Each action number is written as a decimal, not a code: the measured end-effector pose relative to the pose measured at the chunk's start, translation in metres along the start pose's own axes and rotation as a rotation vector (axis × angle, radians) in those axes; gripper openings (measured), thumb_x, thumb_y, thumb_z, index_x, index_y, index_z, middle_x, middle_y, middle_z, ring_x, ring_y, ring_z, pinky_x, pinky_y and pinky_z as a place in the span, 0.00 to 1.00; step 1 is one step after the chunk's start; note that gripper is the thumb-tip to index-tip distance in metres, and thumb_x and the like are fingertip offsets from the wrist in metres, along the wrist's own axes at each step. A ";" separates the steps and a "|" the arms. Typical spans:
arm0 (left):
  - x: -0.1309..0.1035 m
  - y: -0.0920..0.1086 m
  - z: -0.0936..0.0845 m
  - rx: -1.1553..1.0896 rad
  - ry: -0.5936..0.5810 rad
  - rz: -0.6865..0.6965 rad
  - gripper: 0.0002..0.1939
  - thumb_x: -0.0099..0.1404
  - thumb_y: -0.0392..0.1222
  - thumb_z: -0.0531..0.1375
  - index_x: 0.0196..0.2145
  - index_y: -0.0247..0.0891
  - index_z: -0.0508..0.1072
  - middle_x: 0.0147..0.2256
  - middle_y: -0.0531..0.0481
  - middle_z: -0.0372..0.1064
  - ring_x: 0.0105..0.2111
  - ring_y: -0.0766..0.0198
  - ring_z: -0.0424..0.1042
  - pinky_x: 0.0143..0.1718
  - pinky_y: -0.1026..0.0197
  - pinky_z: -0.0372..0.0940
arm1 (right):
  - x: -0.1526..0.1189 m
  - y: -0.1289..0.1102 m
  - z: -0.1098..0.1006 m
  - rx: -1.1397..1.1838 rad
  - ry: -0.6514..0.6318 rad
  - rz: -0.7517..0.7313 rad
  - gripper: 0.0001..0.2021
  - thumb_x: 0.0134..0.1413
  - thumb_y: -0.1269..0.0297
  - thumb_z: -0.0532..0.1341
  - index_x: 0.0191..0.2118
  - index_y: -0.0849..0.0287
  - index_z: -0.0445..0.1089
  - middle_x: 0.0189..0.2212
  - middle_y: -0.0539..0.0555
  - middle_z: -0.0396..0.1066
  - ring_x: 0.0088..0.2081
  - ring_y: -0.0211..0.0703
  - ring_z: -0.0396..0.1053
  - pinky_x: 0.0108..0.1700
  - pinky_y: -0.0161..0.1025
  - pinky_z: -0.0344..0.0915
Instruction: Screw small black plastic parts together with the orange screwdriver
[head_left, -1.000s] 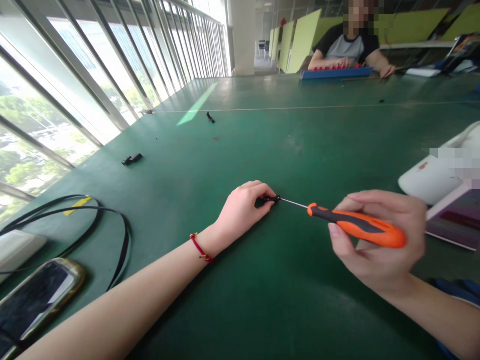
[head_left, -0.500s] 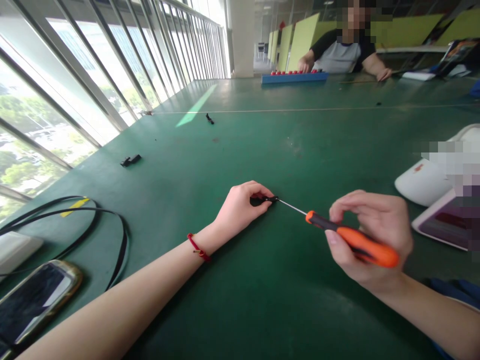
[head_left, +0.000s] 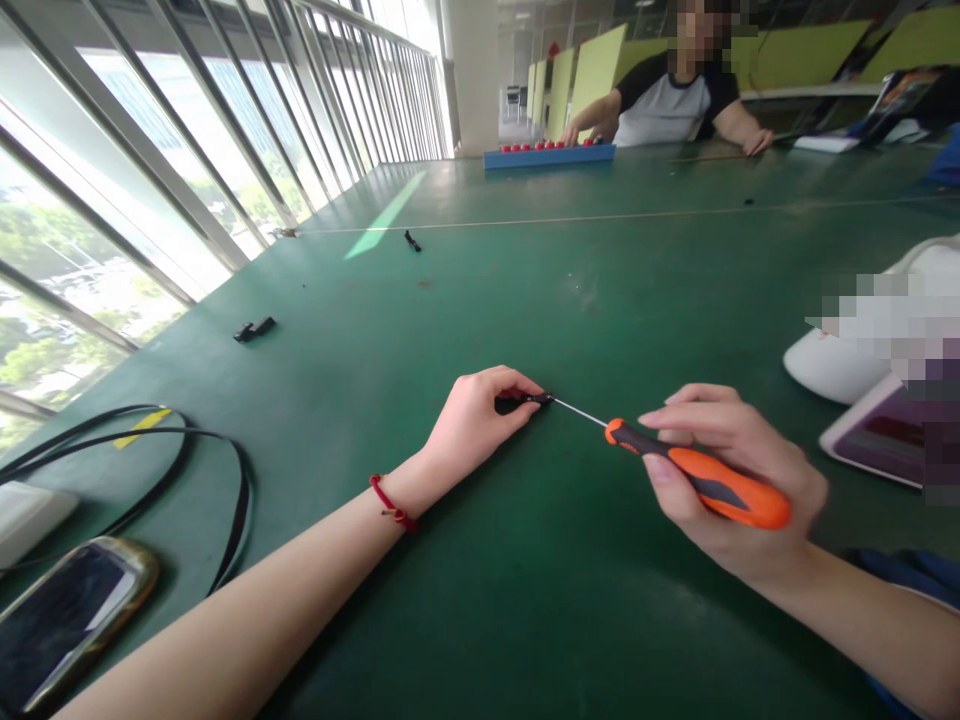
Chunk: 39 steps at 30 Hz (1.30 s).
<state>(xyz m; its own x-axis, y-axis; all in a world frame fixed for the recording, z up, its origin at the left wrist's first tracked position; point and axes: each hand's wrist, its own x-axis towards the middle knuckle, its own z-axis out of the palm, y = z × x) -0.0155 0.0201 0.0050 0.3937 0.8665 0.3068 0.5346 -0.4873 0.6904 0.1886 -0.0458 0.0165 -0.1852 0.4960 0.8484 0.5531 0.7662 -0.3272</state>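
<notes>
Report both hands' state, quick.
Left hand: closed, pinching a small black part between thumb and fingers.
Right hand: holding the orange-and-black screwdriver by its handle.

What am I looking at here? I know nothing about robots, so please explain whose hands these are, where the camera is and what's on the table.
No robot here: these are a person's two bare hands, seen by one camera worn on that person's head, looking forward and down.

The left hand pinches a small black piece. The right hand holds an orange-and-black screwdriver, its thin shaft reaching to that piece.

On the green table, a looped black cable and what looks like a phone lie at the left. Two more black pieces lie farther off. Across the table, another person sits behind a blue tray with red items.
</notes>
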 end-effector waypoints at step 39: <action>-0.002 -0.002 0.002 0.128 -0.033 0.106 0.07 0.60 0.34 0.56 0.35 0.38 0.73 0.37 0.50 0.72 0.37 0.63 0.70 0.40 0.61 0.66 | -0.001 0.001 0.001 -0.023 -0.041 0.010 0.11 0.46 0.71 0.63 0.38 0.55 0.67 0.25 0.49 0.67 0.27 0.41 0.67 0.39 0.49 0.65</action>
<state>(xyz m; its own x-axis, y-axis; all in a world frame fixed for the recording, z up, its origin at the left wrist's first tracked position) -0.0164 0.0188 0.0018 0.4759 0.8066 0.3505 0.5790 -0.5874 0.5655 0.1882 -0.0452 0.0147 -0.2130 0.5200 0.8272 0.5735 0.7520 -0.3251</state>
